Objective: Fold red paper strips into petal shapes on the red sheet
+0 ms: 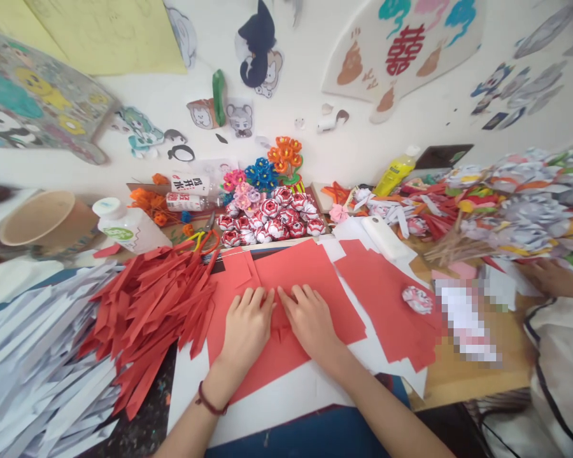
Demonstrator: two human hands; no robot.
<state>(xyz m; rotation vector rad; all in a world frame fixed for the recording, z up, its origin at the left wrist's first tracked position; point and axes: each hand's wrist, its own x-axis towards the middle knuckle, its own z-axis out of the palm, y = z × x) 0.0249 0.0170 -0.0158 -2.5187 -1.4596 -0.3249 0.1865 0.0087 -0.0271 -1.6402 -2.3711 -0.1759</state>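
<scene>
A wooden bench [463,381] carries a heap of narrow red paper strips [148,318] at the left (white strips lie beyond it). At centre lies a flat red paper sheet [310,273]. The left hand [246,327] and right hand [310,321] rest on it side by side, fingers flat and spread, pressing down, fingertips nearly touching.
</scene>
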